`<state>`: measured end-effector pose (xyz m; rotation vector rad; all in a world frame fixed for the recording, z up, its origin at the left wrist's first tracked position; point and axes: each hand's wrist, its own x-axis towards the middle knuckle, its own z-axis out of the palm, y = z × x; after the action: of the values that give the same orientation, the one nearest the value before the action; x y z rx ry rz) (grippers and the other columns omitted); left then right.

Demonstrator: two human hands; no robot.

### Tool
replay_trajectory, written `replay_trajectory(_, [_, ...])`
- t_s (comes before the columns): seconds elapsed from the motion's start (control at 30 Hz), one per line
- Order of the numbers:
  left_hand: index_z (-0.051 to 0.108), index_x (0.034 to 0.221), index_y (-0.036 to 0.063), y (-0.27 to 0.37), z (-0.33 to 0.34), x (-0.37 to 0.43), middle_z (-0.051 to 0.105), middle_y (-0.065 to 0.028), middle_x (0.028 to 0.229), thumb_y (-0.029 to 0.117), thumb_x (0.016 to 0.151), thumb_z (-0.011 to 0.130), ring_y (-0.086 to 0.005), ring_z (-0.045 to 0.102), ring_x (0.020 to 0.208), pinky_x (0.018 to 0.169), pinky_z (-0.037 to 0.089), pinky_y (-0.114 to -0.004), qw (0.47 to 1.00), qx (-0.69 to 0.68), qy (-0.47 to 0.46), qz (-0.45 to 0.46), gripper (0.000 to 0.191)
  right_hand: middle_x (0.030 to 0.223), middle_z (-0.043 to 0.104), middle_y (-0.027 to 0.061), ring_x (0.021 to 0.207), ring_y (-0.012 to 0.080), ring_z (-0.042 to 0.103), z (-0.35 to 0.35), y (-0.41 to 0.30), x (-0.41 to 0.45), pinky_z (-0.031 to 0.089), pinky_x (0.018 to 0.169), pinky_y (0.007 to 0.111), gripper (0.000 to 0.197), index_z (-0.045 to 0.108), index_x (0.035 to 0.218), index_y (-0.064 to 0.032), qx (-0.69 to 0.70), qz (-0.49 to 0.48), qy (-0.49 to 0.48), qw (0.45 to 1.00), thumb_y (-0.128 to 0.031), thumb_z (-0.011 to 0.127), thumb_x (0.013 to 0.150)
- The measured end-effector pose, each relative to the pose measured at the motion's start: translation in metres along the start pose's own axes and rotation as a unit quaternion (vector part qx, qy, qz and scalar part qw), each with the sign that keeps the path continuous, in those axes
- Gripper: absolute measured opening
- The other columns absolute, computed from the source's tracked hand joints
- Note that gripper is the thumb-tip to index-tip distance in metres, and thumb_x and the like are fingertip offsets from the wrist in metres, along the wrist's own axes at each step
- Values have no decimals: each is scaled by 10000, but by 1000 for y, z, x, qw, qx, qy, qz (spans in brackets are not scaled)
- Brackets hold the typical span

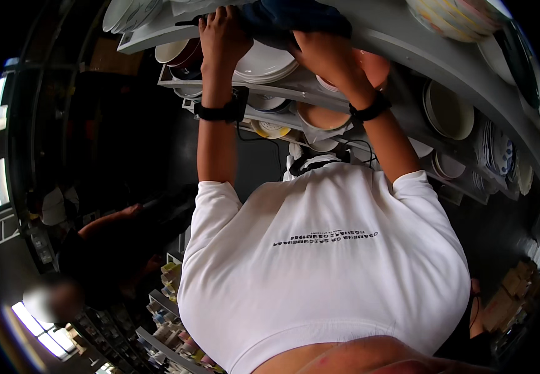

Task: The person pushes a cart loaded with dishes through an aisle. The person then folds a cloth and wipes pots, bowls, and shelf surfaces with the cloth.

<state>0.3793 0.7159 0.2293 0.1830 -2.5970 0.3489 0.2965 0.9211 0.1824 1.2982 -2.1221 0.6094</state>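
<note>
A bunched dark blue cloth point(298, 21) lies at the top of the view, at the front of a grey shelf. My left hand point(223, 39) grips its left end with curled fingers; a thin black pointed thing sticks out beside them. My right hand point(324, 58) is against the cloth's lower right side, its fingers partly hidden by it. Both wrists wear black straps, the left one with a small black device point(239, 104). Just below my hands, stacked white plates point(265, 63) and a salmon-pink bowl point(370, 68) stand on a lower shelf.
Tiered grey shelves point(419, 51) curve to the right, holding bowls and plates, among them patterned bowls point(454, 18) at the top right. Black cables hang in front of me. A person in dark clothes point(106, 252) is at the left; another person's arm point(476, 311) shows at the lower right, near cardboard boxes point(504, 306).
</note>
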Motion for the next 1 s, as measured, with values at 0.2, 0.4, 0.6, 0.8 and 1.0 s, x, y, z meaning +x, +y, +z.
replay_trajectory(0.2, [540,1029,-14,105,-21,23,616,-216,1014,174,716,690,-409,612,998,904,476,-475,997,-58,-44,17,395,1102,635,137,980,334,604,-110,45,-34,480,840,447,540,635,1136,-106,61,-26,178,982,-283,708,632])
replay_trajectory(0.4, [524,1043,-30,213,-40,44,597,-239,1018,196,709,662,-424,585,1006,917,459,-472,984,-155,-20,90,426,959,674,93,898,335,631,-137,121,-108,493,815,444,242,660,954,-89,-67,22,173,982,-168,741,740])
replay_trajectory(0.6, [509,1069,-36,301,-52,49,540,-190,976,275,712,716,-371,553,937,850,447,-453,953,-218,27,207,517,966,686,90,905,301,647,-189,198,-164,506,782,412,197,660,901,-106,5,-3,220,975,-100,666,705])
replay_trajectory(0.8, [531,1023,-33,386,-46,78,553,-167,974,322,656,766,-357,580,986,850,461,-434,914,-297,50,271,562,1042,651,145,1002,359,613,-208,220,-197,463,918,441,378,639,1050,-38,-1,68,139,988,15,633,676])
replay_trajectory(1.0, [560,1014,-14,428,-40,95,612,-153,992,419,669,754,-318,637,973,819,501,-408,899,-310,86,298,587,1160,645,164,1094,339,603,-248,238,-207,455,972,379,497,640,1185,-29,49,182,128,974,86,529,714])
